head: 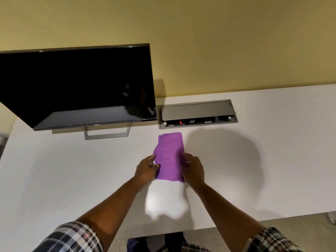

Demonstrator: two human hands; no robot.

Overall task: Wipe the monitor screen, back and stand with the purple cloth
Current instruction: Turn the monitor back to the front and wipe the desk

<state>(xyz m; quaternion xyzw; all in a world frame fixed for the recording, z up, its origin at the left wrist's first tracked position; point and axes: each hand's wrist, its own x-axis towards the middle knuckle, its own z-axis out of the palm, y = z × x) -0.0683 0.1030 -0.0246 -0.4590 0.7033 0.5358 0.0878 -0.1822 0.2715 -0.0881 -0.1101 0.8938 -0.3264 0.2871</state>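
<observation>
Both hands, left hand [146,168] and right hand [193,169], pinch folded fuzzy purple cloth [170,157].

An office: a white desk [54,179] with a monitor [78,86] and recessed power box [197,113].

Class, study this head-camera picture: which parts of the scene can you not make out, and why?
- Monitor back: faces away; left end cut by the frame edge.
- Stand: upper part hidden behind the screen.
- Desk power box: labels too small to read.
- Purple cloth near edges: covered by left hand and right hand.

White desk [54,179]: monitor [78,84], purple cloth [170,157]
</observation>
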